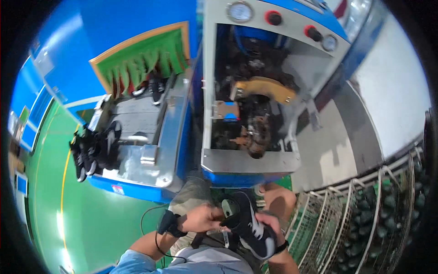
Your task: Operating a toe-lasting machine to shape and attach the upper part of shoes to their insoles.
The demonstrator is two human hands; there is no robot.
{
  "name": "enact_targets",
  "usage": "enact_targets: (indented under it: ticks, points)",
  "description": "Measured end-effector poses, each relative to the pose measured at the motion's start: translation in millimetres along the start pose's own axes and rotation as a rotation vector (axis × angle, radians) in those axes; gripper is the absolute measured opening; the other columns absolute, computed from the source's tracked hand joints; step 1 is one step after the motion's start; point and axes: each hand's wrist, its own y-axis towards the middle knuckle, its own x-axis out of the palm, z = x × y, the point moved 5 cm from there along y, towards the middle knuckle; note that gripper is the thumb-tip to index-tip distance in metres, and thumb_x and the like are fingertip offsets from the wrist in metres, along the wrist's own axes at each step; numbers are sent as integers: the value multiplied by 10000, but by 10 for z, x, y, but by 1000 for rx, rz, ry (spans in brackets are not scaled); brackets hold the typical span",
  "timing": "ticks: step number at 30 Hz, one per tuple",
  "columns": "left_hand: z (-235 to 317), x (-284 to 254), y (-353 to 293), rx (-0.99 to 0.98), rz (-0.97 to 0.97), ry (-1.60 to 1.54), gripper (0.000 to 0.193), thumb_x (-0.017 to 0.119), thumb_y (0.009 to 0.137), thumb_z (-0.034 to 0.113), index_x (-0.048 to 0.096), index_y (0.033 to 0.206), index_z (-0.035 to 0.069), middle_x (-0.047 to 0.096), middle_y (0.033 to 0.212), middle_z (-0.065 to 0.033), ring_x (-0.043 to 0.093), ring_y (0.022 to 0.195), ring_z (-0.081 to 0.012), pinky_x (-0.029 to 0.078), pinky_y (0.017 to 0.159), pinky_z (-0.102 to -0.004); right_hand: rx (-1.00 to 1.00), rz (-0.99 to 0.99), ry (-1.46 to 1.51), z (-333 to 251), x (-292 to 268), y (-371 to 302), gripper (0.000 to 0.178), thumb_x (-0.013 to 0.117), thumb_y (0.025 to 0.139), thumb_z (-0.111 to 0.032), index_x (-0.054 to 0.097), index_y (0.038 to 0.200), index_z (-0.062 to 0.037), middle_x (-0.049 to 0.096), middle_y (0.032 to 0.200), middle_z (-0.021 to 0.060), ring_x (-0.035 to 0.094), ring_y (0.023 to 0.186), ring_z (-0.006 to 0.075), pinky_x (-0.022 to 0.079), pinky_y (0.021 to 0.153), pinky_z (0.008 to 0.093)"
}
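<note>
A black sneaker (248,223) with white laces and a white toe edge is held low in front of my body. My right hand (269,222) is closed round its side near the laces. My left hand (205,219) is curled at the collar, fingertips touching or very near it; what it pinches, if anything, is hidden. A pale green piece with a dark hole (230,208) shows in the shoe's opening. A dark band with a cable (169,223) is round my left wrist.
Ahead stands a grey press machine (251,162) with gauges and red-ringed knobs. To its left, a conveyor (137,112) runs under a green strip curtain (141,61); several black shoes (93,148) sit at its near left corner. Wire racks (319,219) holding dark shoe-shaped pieces stand right.
</note>
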Motion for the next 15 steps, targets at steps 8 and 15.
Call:
enact_targets:
  ticks: [8,15]
  points:
    - [692,212,377,257,238,35,400,672,1003,296,597,728,16,509,587,-56,484,500,-164,390,513,-310,-1019,48,-863,-1558,1205,-342,780,656,865,-38,300,1548,87,480,1504,143,482,1354,213,333,1159,339]
    - [437,-379,1000,-107,293,-572,299,633,1024,297,670,910,22,529,641,30,478,597,-40,379,530,-237,-939,425,-1431,-2284,2043,-21,750,750,833,-96,461,1526,-75,680,1274,179,660,1126,198,505,949,320]
